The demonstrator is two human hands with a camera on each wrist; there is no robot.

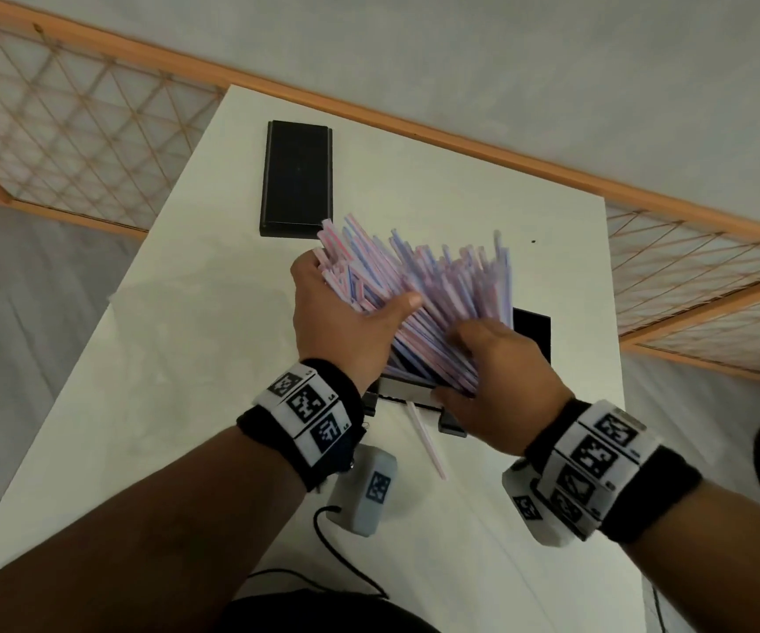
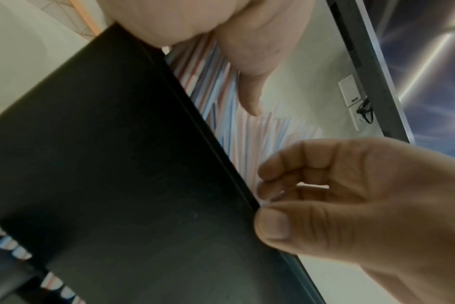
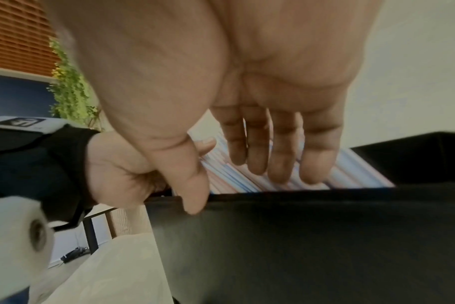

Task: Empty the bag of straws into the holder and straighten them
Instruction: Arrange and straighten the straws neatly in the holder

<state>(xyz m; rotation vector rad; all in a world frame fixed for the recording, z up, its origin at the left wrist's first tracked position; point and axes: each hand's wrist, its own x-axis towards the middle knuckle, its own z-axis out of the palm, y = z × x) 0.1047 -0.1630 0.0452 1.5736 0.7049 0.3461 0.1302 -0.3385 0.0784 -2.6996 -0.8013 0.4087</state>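
Note:
A thick fan of pink, blue and white straws (image 1: 437, 285) stands slanted in the black holder (image 1: 532, 331) on the white table (image 1: 186, 404). My left hand (image 1: 346, 312) grips the fan's left side, thumb laid across the straws. My right hand (image 1: 496, 376) covers the right side. In the right wrist view its straight fingers (image 3: 260, 148) lie on the straws (image 3: 356, 174) and the thumb touches the holder's wall (image 3: 299, 236). The left wrist view shows the same wall (image 2: 117, 164), the straws (image 2: 208, 86) and both hands. One loose straw (image 1: 426, 438) lies in front of the holder.
A flat black lid (image 1: 296, 175) lies at the table's far side, just beyond the straw tips. A faint clear plastic sheet (image 1: 177, 308), perhaps the bag, lies left of my hands. Wooden lattice railings (image 1: 49, 130) flank the table. A cable (image 1: 332, 545) runs near the front edge.

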